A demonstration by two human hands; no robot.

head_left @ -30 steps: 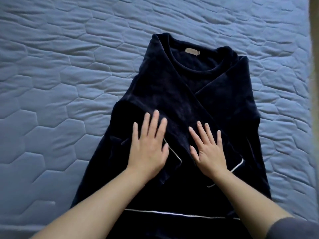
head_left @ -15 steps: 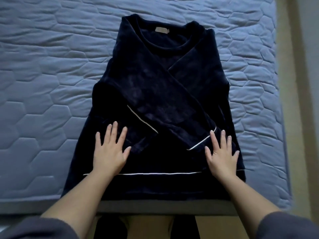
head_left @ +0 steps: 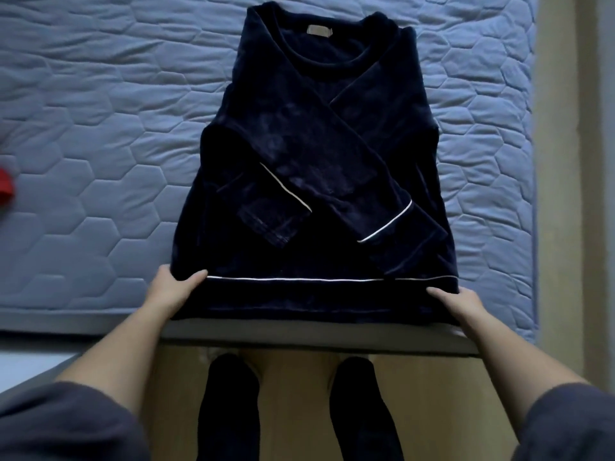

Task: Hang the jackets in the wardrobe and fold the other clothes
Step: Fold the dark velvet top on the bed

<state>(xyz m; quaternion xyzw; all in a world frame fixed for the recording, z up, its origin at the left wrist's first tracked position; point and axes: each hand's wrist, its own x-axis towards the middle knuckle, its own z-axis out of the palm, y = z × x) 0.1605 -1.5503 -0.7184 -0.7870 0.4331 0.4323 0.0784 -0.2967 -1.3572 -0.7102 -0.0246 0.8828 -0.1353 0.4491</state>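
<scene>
Head view: I see left hand (head_left: 173, 291), right hand (head_left: 462, 304) off the sleeves (head_left: 332, 168), now gripping the pyjama top (head_left: 299, 104) by its hem (head_left: 299, 296) to fold.

Your surface here is a bed (head_left: 100, 128) with a blue quilted cover stitched in hexagons, and its near edge runs right in front of you. Lying flat on it you've got the navy top (head_left: 316, 144): collar at the far end, both sleeves crossed over the front, hem right at the near edge. There's also a red thing (head_left: 6, 188) on the cover at far left, mostly cut off.
</scene>
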